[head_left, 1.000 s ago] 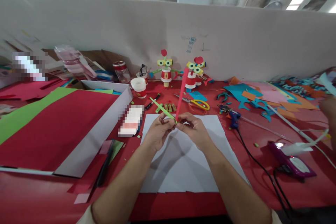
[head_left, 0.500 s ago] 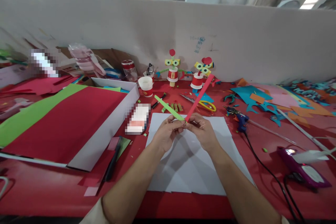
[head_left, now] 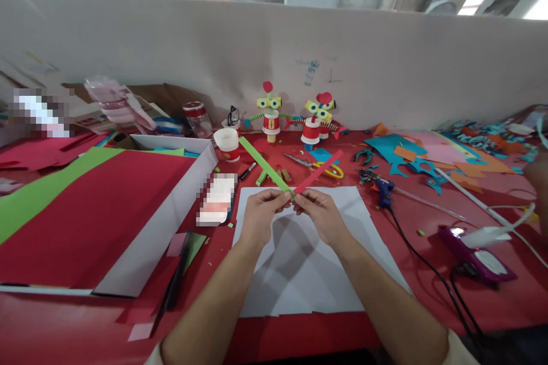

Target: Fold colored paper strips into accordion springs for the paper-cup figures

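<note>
My left hand (head_left: 264, 212) is closed, its thumb and fingers pinching the lower end of a green paper strip (head_left: 263, 162). Opposite it, my right hand (head_left: 317, 212) pinches the lower end of a red paper strip (head_left: 319, 171). The two strips meet between my fingertips and spread upward in a V; a small green bit shows at the joint, though the fingers partly cover it. Both hands are held over a white paper sheet (head_left: 299, 274). Just beyond them lie short folded paper springs (head_left: 262, 178) and yellow-handled scissors (head_left: 334, 170).
On the left stands a white box (head_left: 158, 239) with red and green paper on top. A phone (head_left: 217, 199) and a black cutter (head_left: 177, 274) lie nearby. Paper-cup figures (head_left: 270, 120) stand behind. At right are a glue gun (head_left: 385, 191), a purple power strip (head_left: 479, 256) and another person's blurred arm (head_left: 537, 182).
The red strip has tipped lower and away, and my fingertips have drawn closer at the joint. The view has turned slightly right, and a blurred arm has appeared at the right edge.
</note>
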`<action>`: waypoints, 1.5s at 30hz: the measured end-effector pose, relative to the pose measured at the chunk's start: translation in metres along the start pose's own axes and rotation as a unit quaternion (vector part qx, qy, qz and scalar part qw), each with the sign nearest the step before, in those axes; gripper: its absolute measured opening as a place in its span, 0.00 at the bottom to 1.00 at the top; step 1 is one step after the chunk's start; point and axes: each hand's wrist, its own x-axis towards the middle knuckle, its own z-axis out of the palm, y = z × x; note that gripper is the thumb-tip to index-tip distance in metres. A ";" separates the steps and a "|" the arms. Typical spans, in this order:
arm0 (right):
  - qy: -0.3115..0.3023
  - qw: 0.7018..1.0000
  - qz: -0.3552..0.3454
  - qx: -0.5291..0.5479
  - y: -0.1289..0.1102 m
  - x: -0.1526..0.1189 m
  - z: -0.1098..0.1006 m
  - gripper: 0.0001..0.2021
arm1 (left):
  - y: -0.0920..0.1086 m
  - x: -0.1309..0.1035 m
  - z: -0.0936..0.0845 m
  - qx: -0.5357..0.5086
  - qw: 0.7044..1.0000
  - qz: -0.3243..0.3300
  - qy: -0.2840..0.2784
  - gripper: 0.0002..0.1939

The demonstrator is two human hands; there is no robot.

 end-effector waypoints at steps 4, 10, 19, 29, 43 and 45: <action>-0.002 0.999 0.032 0.014 -0.003 0.000 -0.001 0.08 | 0.000 0.000 0.001 0.005 1.000 -0.021 0.005 0.10; 0.042 0.998 0.039 -0.009 0.000 -0.001 0.005 0.08 | -0.005 0.001 0.000 0.000 0.999 -0.004 0.032 0.10; 0.121 0.982 0.082 0.123 0.003 -0.004 0.013 0.08 | -0.010 0.000 0.004 -0.036 0.999 -0.018 0.012 0.11; 0.144 0.953 0.098 0.247 0.007 -0.006 0.022 0.09 | -0.021 -0.003 0.012 -0.003 0.996 0.092 0.018 0.10; 0.122 0.925 0.135 0.332 0.007 -0.006 0.021 0.06 | -0.020 -0.009 0.002 0.353 0.811 0.462 0.062 0.07; 0.128 0.922 0.145 0.335 0.008 -0.005 0.020 0.05 | -0.020 -0.008 0.003 0.337 0.840 0.423 0.051 0.06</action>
